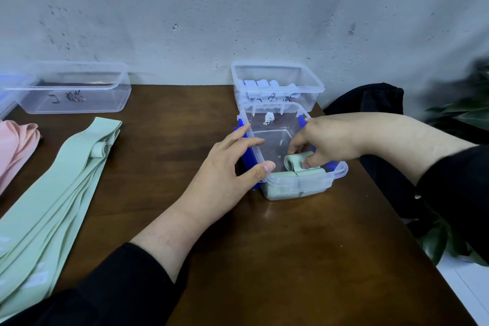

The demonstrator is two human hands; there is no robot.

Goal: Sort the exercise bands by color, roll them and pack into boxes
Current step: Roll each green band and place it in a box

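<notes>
A clear box with blue clips [292,151] stands near the right side of a dark wooden table [277,259], its long side running from the near edge toward the wall. The right hand [321,140] reaches down into the box from the right, its fingers and thumb pinching a rolled green band [293,162]; the roll lies on its side, its long axis running roughly left to right and its spiral end facing left and toward the viewer. It sits above other rolled green bands [296,181] packed at the near end of the box, which also lie crosswise. The left hand [232,167] rests against the left wall of the box, fingers fairly straight and spread, thumb by the near left corner, gripping nothing. Just behind stands a second clear box [277,85] against the wall, holding pale blue rolls [260,85]. A third clear box [74,87] stands at the far left. Unrolled green bands [53,193] lie stacked flat on the left, their length running from the near left corner toward the far middle, with one small green roll [100,149] resting on the far end. Pink bands [16,140] lie at the left edge.
</notes>
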